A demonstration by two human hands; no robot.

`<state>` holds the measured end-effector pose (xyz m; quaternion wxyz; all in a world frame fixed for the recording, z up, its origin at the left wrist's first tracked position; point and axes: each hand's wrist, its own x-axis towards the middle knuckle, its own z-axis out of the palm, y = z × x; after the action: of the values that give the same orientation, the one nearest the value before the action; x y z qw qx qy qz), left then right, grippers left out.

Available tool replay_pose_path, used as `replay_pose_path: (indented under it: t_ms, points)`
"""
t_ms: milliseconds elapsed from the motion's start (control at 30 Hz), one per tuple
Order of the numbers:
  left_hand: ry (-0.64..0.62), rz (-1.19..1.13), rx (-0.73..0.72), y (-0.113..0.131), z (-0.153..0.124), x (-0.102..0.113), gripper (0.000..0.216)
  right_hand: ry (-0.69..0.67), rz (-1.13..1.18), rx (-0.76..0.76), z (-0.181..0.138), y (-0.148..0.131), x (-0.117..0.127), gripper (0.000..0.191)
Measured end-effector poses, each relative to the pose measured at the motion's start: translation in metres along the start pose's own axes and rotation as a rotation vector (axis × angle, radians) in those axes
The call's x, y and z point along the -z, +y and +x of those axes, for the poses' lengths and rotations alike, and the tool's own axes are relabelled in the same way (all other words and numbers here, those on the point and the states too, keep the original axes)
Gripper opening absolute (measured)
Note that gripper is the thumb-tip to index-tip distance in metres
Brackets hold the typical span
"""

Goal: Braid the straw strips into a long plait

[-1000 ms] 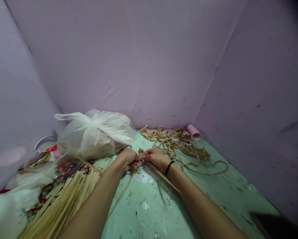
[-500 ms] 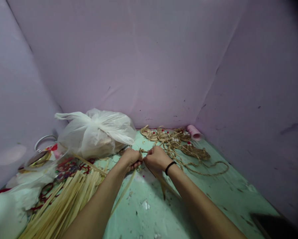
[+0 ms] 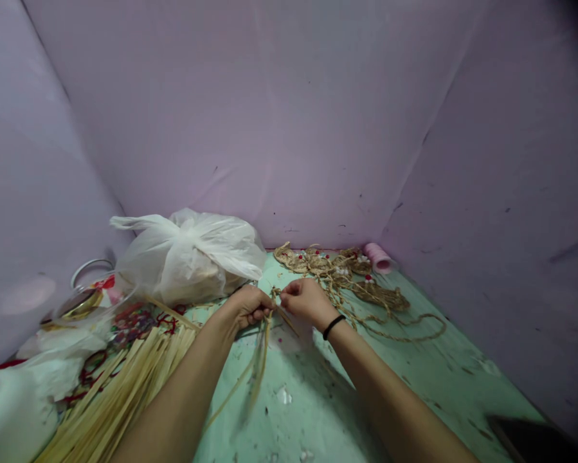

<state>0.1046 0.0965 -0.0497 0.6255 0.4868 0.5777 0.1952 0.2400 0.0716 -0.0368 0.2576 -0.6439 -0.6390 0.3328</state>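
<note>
My left hand (image 3: 252,307) is closed in a pinch around pale straw strands (image 3: 263,357), whose loose ends hang down toward me over the table. A small knotted bit of straw braid (image 3: 274,293) pokes up between my two hands. Close beside it, my right hand (image 3: 307,299) has thumb and fingertips pinched together at the braid; the exact grip is partly hidden. One short strand (image 3: 289,321) slants down to the right below the right fingers. A black band (image 3: 334,326) circles my right wrist.
Braided straw pieces with red and white beads (image 3: 380,294) lie at the back right by a pink thread spool (image 3: 378,258). A tied white plastic bag (image 3: 192,257) stands at the back left. Flat straw strips (image 3: 119,399) and a white container (image 3: 13,411) are left. Purple walls enclose the green table (image 3: 389,399).
My right fingers have come up from a fist into a loose pinch near the braid. The strand ends that hung under my right hand now hang below my left.
</note>
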Motion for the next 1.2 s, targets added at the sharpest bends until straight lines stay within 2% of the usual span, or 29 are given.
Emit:
replay_pose_path:
  t_ms: [67,133,200,300,433,600,667,833,1000,1200]
  points:
    - [-0.056,-0.043,0.005,0.001,0.001,0.002,0.009,-0.034,0.274,-0.142,0.002,0.0,0.0,0.008]
    - [-0.086,-0.056,0.004,0.001,0.002,0.004,0.009,-0.201,0.533,-0.263,0.001,-0.002,-0.004,0.01]
    - [-0.105,-0.041,0.004,0.0,0.003,0.005,0.008,-0.315,0.656,-0.313,-0.001,-0.004,-0.008,0.012]
    - [-0.119,-0.005,-0.004,-0.002,0.006,0.004,0.004,-0.291,0.594,-0.307,-0.001,-0.002,-0.012,0.015]
    - [-0.07,0.08,-0.008,-0.003,0.006,0.003,0.005,-0.224,0.459,-0.262,0.004,0.006,-0.015,0.019]
    - [-0.025,0.325,0.074,0.006,-0.008,0.003,0.015,-0.228,0.411,-0.224,0.007,0.013,-0.019,0.016]
    - [0.035,0.408,0.076,0.013,-0.017,0.001,0.014,-0.23,0.418,-0.218,0.006,0.013,-0.02,0.013]
    - [0.182,0.479,-0.036,0.023,-0.028,-0.006,0.017,-0.212,0.471,-0.207,0.003,0.012,-0.022,0.009]
    - [0.226,0.506,-0.054,0.013,-0.021,-0.019,0.019,-0.182,0.529,-0.221,-0.001,0.007,-0.022,0.011]
    - [0.372,0.717,-0.155,0.009,-0.028,-0.035,0.012,-0.182,0.639,-0.254,-0.003,0.005,-0.021,0.012]
